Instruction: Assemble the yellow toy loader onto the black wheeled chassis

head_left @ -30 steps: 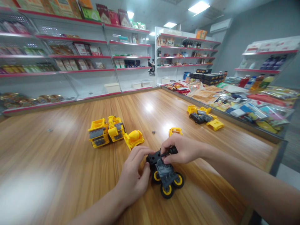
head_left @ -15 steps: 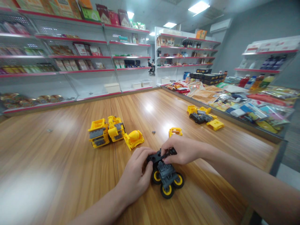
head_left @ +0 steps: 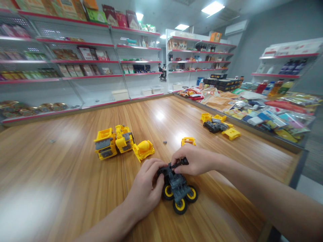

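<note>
Head view gives me a grey-black chassis (head_left: 178,184) on yellow-hubbed wheels (head_left: 180,205). My left hand (head_left: 146,184) grips its black end (head_left: 165,171); my right hand (head_left: 193,160) pinches a black piece (head_left: 183,162).

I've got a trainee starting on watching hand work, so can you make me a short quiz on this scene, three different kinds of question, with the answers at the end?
1. Short answer: the left hand holds the chassis; what pinches the black piece?
2. True or false: the yellow mixer lies apart from the chassis.
3. Multiple choice: what colour are the wheel hubs? A) red, B) yellow, C) white.

Key: 1. The right hand. 2. True. 3. B.
</note>
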